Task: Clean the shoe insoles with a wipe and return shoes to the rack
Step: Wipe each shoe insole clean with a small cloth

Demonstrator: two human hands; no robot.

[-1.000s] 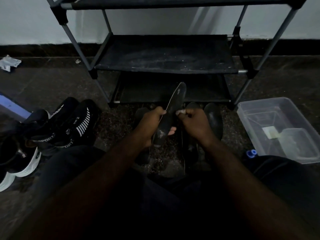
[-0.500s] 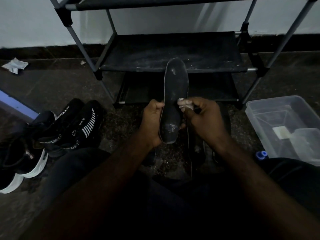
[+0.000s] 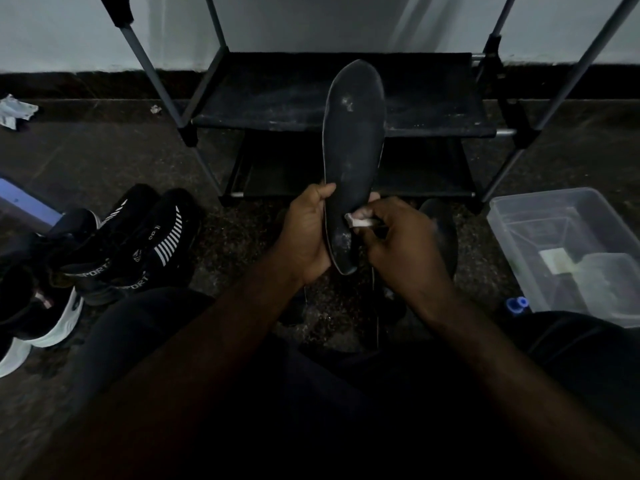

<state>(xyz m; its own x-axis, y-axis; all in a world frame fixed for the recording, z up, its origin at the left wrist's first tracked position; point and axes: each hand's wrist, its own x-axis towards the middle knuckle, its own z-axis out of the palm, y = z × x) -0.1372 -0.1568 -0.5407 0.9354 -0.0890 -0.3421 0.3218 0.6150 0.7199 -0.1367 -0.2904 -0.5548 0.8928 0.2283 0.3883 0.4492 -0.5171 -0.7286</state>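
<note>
A long black insole (image 3: pixel 353 147) stands upright in front of me, its flat face toward the camera, with pale scuffs near the toe and heel. My left hand (image 3: pixel 308 233) grips its heel end from the left. My right hand (image 3: pixel 398 244) pinches a small white wipe (image 3: pixel 358 221) against the insole's lower right edge. Behind it stands the black shoe rack (image 3: pixel 339 98) with bare dusty shelves. A dark shoe (image 3: pixel 441 233) lies on the floor just behind my right hand, partly hidden.
A pair of black striped sport shoes (image 3: pixel 138 244) and black-and-white sneakers (image 3: pixel 31 320) sit on the floor at left. A clear plastic bin (image 3: pixel 568 251) stands at right, a blue cap (image 3: pixel 517 303) beside it. Crumpled white paper (image 3: pixel 15 110) lies far left by the wall.
The insole has swung from a tilted, edge-on pose to upright with its face toward me. My right hand with the wipe has slid down toward the heel.
</note>
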